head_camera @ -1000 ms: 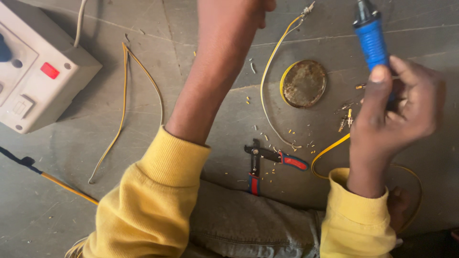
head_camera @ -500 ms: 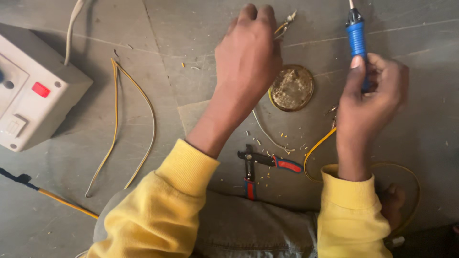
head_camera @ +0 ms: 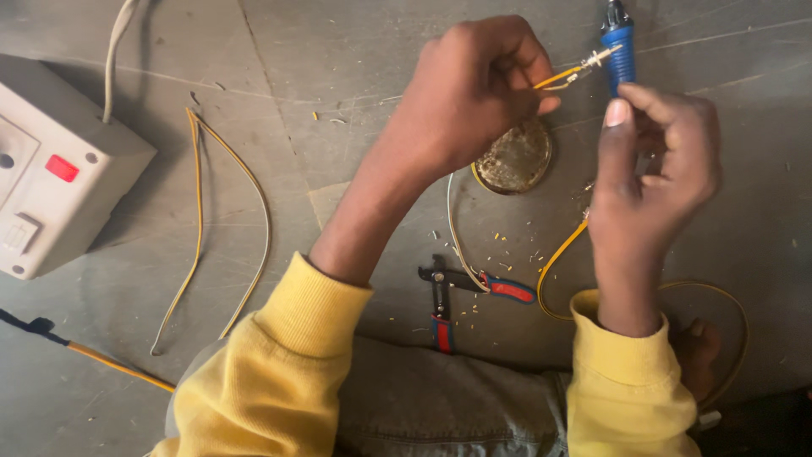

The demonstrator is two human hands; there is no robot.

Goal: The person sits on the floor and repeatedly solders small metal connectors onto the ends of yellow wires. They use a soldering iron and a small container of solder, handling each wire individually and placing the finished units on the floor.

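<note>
My left hand [head_camera: 478,93] pinches the stripped end of a yellow wire [head_camera: 558,79], whose bare strands reach toward the blue-handled soldering iron [head_camera: 619,46]. My right hand [head_camera: 655,165] grips that iron upright by its handle, thumb along the shaft. The wire tip touches or nearly touches the iron's metal part near the top edge. Below my left hand lies a round brass tin [head_camera: 514,158] on the grey floor. The wire loops down past my right wrist [head_camera: 554,262]. Both sleeves are yellow.
Red-handled pliers [head_camera: 461,292] lie open on the floor near my lap. A white switch box [head_camera: 55,169] with a red button sits at left, a cable leaving its top. A bent yellow wire pair [head_camera: 211,228] and another yellow cable [head_camera: 110,362] lie left.
My left hand came down from the top edge and now holds the wire end against the iron. My right hand moved the iron leftward, closer to the left hand.
</note>
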